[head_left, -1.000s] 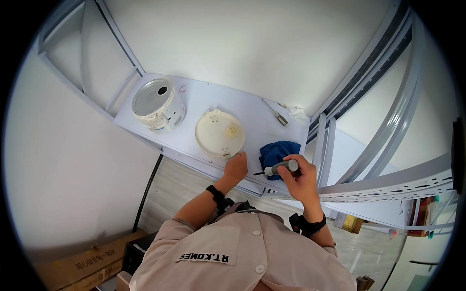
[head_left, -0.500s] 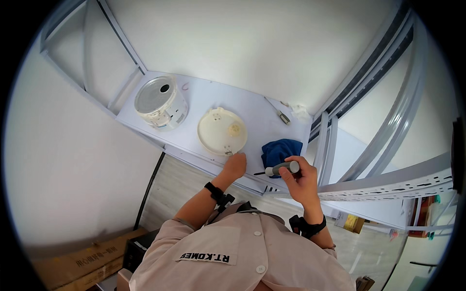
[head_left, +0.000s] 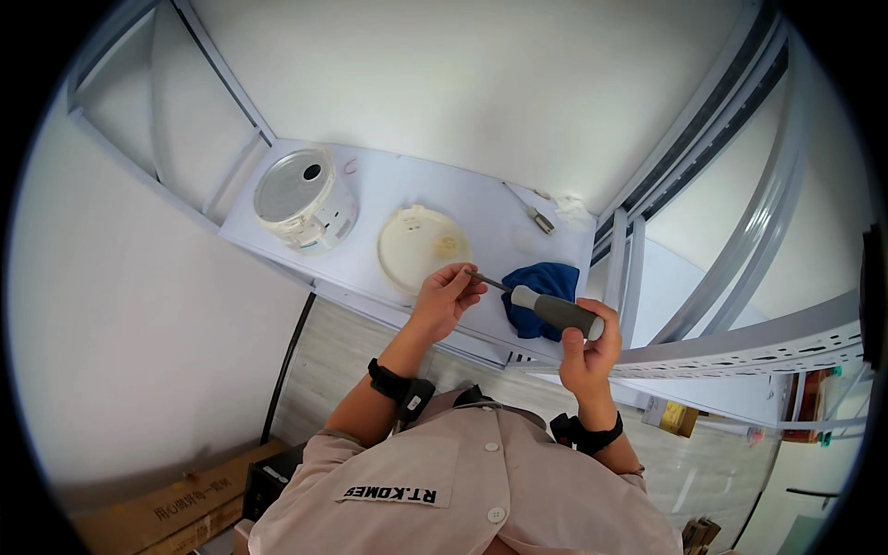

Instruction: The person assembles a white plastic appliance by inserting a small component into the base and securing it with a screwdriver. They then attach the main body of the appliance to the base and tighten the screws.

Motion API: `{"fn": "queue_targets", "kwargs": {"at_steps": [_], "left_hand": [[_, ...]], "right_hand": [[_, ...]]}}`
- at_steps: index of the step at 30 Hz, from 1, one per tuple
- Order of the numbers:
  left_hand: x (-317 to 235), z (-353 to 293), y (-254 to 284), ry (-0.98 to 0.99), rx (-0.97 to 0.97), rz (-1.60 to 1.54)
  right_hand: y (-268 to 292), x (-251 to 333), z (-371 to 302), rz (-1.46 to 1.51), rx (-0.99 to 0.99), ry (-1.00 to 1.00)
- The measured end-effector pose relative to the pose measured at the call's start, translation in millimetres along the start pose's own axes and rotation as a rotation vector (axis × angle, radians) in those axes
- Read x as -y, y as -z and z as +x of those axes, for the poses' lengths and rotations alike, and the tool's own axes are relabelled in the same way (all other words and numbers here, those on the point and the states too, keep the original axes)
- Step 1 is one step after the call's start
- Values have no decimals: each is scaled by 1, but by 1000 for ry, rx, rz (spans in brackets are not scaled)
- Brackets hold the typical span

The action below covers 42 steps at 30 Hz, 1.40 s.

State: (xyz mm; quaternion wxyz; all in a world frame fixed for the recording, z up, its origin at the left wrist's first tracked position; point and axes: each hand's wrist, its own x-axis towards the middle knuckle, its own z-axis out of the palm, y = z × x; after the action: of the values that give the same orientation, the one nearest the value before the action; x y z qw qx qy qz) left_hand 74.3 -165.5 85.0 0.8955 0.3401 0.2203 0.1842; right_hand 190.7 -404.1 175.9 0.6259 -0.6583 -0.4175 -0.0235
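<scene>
In my right hand [head_left: 594, 353] is a screwdriver [head_left: 558, 312] with a thick grey handle, held tilted with its shaft toward the left. My left hand [head_left: 444, 301] pinches its fingertips together at the end of that shaft. Whatever is between those fingertips is too small to make out. Just beyond my left hand lies a round cream plastic lid [head_left: 407, 248], with a yellowish patch on its right side. My fingers and hand cover part of its near rim. A crumpled blue cloth [head_left: 546, 276] rests behind the screwdriver.
A white bucket [head_left: 319, 217] with a metal top and a dark round hole stands on the left of the white shelf [head_left: 370, 166]. Another screwdriver [head_left: 540, 220] lies at the back right near crumpled white material [head_left: 575, 211]. Grey metal uprights [head_left: 632, 277] border the right end.
My left hand has lifted off the lid's near edge and closed at the screwdriver's tip. The screwdriver, in my right hand, has come up closer and swung its shaft toward the left hand.
</scene>
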Motion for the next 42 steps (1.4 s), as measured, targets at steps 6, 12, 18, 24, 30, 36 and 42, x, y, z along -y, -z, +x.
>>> {"fn": "queue_targets", "kwargs": {"at_steps": [6,12,18,24,30,36,42], "left_hand": [[-11,-14,10,60,93,-270],[-19,-13,31,57,108,-321],[-30,-10,50,37,95,-274],[-43,-10,68,21,5,-199],[-52,-7,85,2,15,-133],[-55,-1,92,13,-27,-56],[-53,5,92,-105,23,385]], "right_hand": [[-16,-2,1,8,-37,35],[-34,4,7,12,-18,26],[-53,5,10,19,32,-34],[-71,28,37,-35,167,28],[-75,39,49,-94,284,-23],[-80,44,58,-177,375,23],[-82,32,55,-185,209,-230]]}}
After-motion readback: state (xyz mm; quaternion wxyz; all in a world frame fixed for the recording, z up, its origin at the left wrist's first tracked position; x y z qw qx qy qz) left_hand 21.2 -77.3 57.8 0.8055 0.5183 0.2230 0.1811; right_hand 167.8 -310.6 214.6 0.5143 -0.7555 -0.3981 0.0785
